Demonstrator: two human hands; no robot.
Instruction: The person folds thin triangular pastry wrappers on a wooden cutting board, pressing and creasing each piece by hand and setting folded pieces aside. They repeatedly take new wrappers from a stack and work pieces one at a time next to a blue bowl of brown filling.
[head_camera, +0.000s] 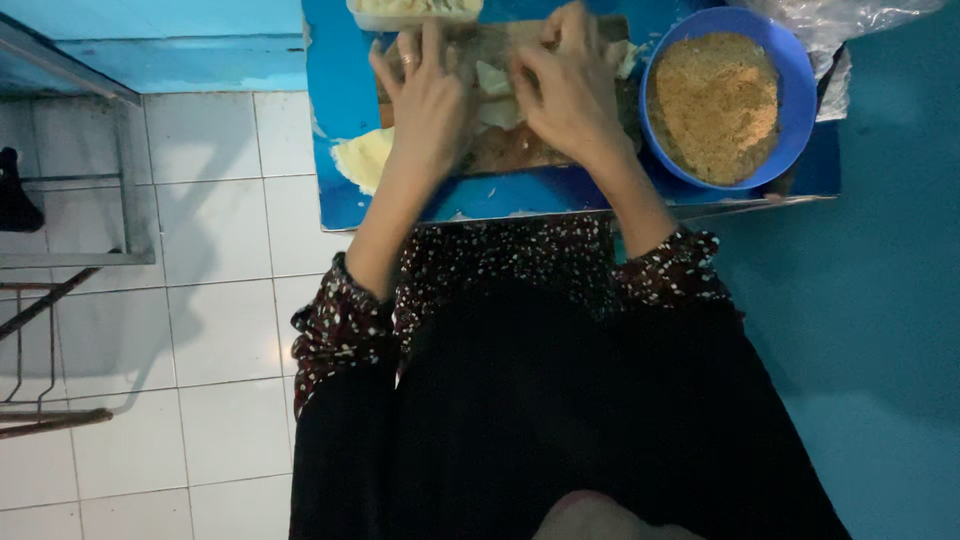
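Observation:
Both my hands rest on a wooden cutting board (520, 150) on a small blue table (340, 100). My left hand (425, 100) lies flat with fingers pressed down on a pale sheet of dough or wrapper (495, 85). My right hand (570, 90) presses the same pale sheet from the right side, fingers curled over it. Whether either hand grips it is hard to tell. A second pale sheet (362, 158) lies on the table at the left of the board.
A blue bowl (795, 90) of golden crumbs (715, 105) stands right of the board. A clear container (415, 12) sits at the top edge, a plastic bag (840, 20) at top right. White floor tiles (220, 330) and a metal rack (80, 230) lie to the left.

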